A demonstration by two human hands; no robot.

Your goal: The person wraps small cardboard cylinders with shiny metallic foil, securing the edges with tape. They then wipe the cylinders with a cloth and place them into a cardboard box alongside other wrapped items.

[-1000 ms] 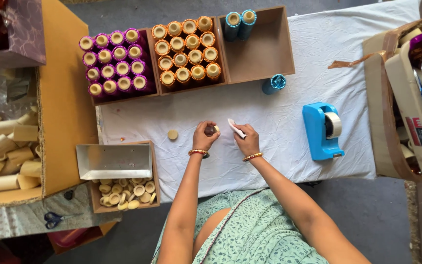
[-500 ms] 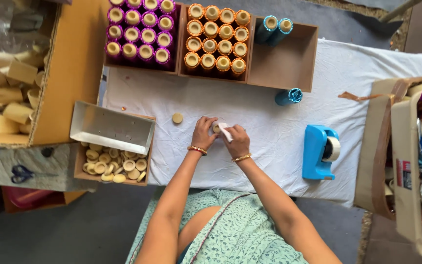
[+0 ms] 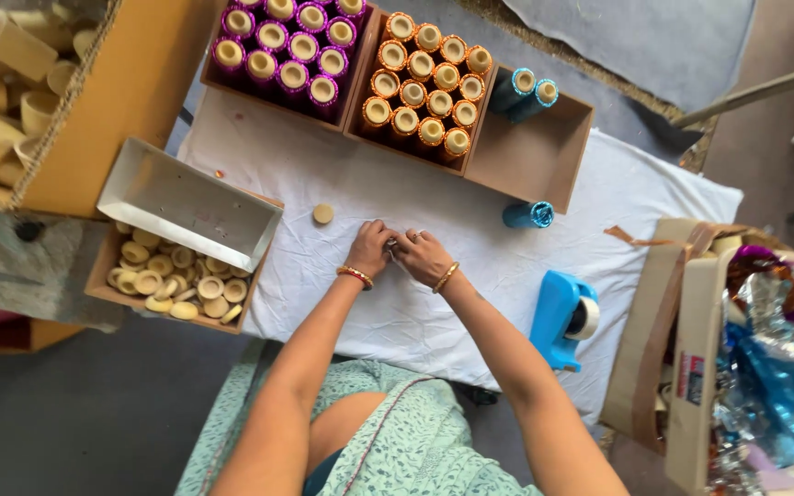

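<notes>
Your left hand (image 3: 369,250) and right hand (image 3: 425,257) meet on white cloth table cover (image 3: 397,321), fingers pinched shut round small thing between them; too hidden to tell what. Keep thing low over cloth, press with fingertips, go slow. Blue plastic tape holder (image 3: 562,317) near right hand. Small round tan cap (image 3: 323,214) just beside left hand. Shiny blue tube (image 3: 527,215) lies farther. Cardboard tray of orange tubes (image 3: 425,87) farthest

Home craft workshop: boxed foil-wrapped tubes (image 3: 425,87), tape dispenser (image 3: 564,317), cloth-covered table (image 3: 397,312).
</notes>
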